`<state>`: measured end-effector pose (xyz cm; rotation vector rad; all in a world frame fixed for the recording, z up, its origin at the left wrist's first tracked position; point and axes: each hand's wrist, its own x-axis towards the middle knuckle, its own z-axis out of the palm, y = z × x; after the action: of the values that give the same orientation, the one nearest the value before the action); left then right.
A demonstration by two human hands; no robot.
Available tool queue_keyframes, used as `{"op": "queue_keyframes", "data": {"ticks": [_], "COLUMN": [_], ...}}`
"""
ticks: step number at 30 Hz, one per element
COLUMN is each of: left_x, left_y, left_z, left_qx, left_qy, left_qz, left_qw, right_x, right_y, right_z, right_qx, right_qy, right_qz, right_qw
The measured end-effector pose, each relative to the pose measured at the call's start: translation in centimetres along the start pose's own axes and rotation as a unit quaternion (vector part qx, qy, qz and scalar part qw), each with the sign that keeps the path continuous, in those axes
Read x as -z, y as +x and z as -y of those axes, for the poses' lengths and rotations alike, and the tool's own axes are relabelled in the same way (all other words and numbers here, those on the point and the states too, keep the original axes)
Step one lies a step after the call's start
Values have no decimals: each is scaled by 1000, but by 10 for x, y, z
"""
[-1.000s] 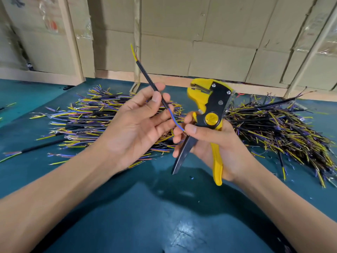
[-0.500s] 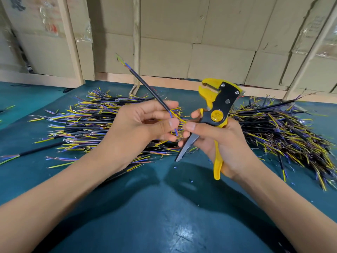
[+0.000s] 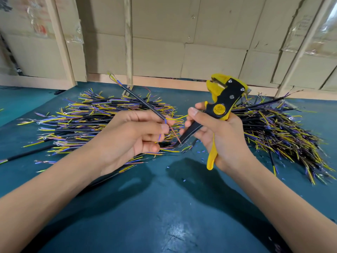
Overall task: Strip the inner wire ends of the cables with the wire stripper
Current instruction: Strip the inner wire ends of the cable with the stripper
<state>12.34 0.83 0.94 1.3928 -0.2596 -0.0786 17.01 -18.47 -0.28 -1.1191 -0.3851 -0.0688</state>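
My left hand [image 3: 131, 137] grips a black cable [image 3: 144, 103] that slants up and to the left. At the cable's near end, by my fingertips, the blue, yellow and pinkish inner wires [image 3: 168, 123] fan out toward the right hand. The far end shows frayed yellow and blue wires. My right hand [image 3: 218, 132] holds the yellow and black wire stripper [image 3: 221, 99] upright, jaws at the top, one black handle pointing down toward the left hand, the yellow handle under the palm. The two hands are a few centimetres apart above the teal table [image 3: 164, 207].
A big heap of black cables with yellow and blue wires [image 3: 91, 121] lies behind my left hand. A second heap [image 3: 282, 132] spreads out right of my right hand. Small bits of cut insulation [image 3: 184, 179] dot the table. Cardboard walls with wooden battens [image 3: 127, 41] stand behind.
The left hand has tilted the cable flatter and lowered it, and its inner wires now spread apart at the fingertips. The right hand with the stripper has shifted slightly right and up.
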Motion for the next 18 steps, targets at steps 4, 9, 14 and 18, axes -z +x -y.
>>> {"op": "queue_keyframes", "data": {"ticks": [4, 9, 14, 18], "left_x": [2, 6, 8, 11], "left_y": [4, 6, 6, 6], "left_z": [-2, -4, -6, -8], "left_qx": [-4, -9, -25, -46], "left_qy": [-67, -108, -126, -134], "left_qz": [-47, -74, -111, -131], "left_qw": [997, 991, 986, 981], "right_x": [1, 0, 5, -1], "right_y": [-2, -4, -6, -10], "right_z": [-2, -8, -13, -16], "right_qx": [-43, -130, 17, 14], "right_qy": [-9, -32, -276, -359], "right_qz": [23, 20, 63, 95], "right_qw": [999, 991, 959, 928]}}
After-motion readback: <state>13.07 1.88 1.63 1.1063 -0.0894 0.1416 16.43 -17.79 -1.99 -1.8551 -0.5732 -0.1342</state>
